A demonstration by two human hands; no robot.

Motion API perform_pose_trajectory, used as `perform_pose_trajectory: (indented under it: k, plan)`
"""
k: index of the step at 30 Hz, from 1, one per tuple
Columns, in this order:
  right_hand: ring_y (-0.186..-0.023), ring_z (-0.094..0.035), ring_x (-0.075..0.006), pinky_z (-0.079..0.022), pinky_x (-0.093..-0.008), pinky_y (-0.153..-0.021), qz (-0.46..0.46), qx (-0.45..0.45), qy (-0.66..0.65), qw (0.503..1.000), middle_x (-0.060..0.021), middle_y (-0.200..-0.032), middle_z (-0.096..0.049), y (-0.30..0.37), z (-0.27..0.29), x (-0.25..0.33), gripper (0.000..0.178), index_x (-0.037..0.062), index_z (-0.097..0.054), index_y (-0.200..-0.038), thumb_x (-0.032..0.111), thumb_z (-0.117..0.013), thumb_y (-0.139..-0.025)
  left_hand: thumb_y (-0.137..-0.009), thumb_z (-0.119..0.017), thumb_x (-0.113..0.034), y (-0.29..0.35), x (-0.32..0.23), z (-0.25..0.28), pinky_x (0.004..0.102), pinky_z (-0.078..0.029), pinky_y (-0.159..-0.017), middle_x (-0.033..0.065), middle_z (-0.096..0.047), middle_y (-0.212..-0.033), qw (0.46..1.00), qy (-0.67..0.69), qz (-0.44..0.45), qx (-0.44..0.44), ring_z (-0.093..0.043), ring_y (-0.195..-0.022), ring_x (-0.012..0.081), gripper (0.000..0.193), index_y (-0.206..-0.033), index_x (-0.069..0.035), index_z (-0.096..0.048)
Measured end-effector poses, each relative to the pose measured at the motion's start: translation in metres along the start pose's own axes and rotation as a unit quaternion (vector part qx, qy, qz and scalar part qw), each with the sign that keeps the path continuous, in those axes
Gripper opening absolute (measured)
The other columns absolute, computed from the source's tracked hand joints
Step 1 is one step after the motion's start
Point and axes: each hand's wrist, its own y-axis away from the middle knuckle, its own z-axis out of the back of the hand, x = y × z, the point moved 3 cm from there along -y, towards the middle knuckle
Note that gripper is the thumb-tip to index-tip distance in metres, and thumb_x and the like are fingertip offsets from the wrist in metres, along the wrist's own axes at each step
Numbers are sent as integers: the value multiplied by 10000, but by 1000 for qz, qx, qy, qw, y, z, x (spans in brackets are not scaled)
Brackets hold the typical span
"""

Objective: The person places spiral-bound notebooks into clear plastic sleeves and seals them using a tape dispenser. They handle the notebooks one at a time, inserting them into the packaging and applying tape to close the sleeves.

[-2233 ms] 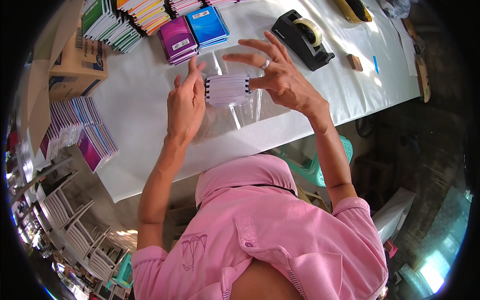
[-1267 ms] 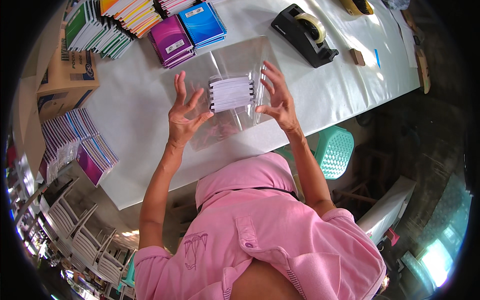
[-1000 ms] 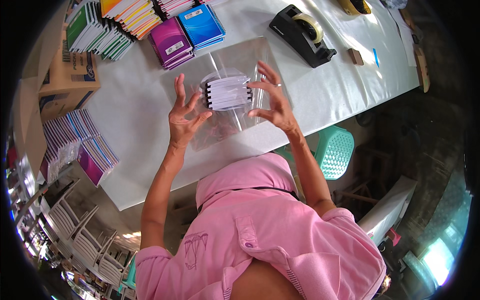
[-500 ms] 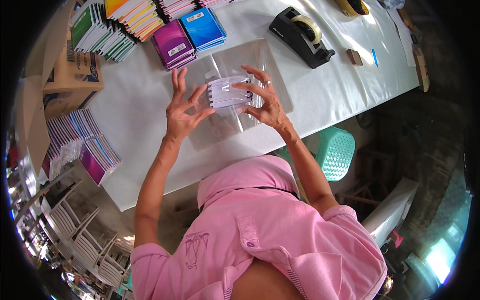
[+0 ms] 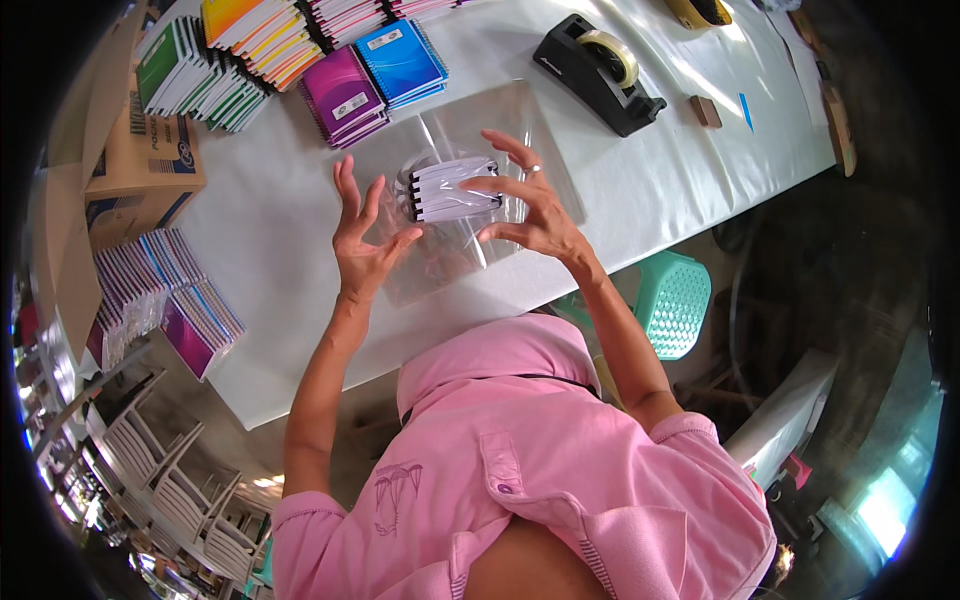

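A small stack of white-paged spiral notebooks (image 5: 447,193) stands with its page edges up, wrapped in clear plastic film. It is on a pile of clear plastic sheets (image 5: 535,125) at the table's near side. Left of the bundle, my left hand (image 5: 362,240) is open, its fingers spread and a small gap between thumb and stack. My right hand (image 5: 543,215), with a ring on one finger, is open too. Its index finger reaches over the stack's right part, perhaps touching the film, while the thumb stays below the right end.
Purple notebooks (image 5: 342,95), blue notebooks (image 5: 405,60) and green notebooks (image 5: 195,75) are piled at the back. To the right sits a black tape dispenser (image 5: 590,85) near a small brown block (image 5: 706,112). A cardboard box (image 5: 140,200) and wrapped notebooks (image 5: 160,275) line the left edge.
My left hand has drawn slightly left and down, away from the bundle. The stack's left end has shifted a little left, and its dark spiral bindings now show more clearly.
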Motion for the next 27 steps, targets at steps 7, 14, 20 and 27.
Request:
perform_pose_trajectory:
  k: [7,14,20,27]
  plan:
    - [-1382,-297,-339,-275,-537,-1120,-38,1,-57,998,-128,-1515,-304,9,-5,-20,659,255,-667,-1208,436,-841,-599,-644,-856,-155,-1,5,-15,514,-283,-1125,144,-253,-1560,988,-108,-74,87,-117,-1449,428,523,-1144,-206,-711]
    - [-1359,-304,-359,-281,-521,-1101,-4,24,19,1000,-125,-1519,-298,-10,-5,-8,699,289,-661,-1216,468,-847,-567,-644,-856,-186,-10,-1,-11,516,-299,-1115,176,-254,-1551,985,-112,-97,93,-124,-1444,441,530,-1152,-217,-708]
    - [-1376,-297,-357,-282,-533,-1110,29,28,19,999,-111,-1526,-298,-7,11,-9,660,242,-686,-1169,475,-830,-569,-632,-861,-194,4,10,-7,520,-288,-1121,186,-266,-1543,996,-46,-41,63,-130,-1444,435,567,-1172,-237,-697]
    - [-1332,-352,-328,-307,-492,-1086,-35,-25,1,999,-95,-1477,-388,6,-2,-18,544,245,-712,-1115,385,-844,-607,-604,-863,-184,-23,-3,-16,558,-305,-1110,99,-300,-1542,969,-161,-125,142,-143,-1434,441,569,-1136,-311,-708]
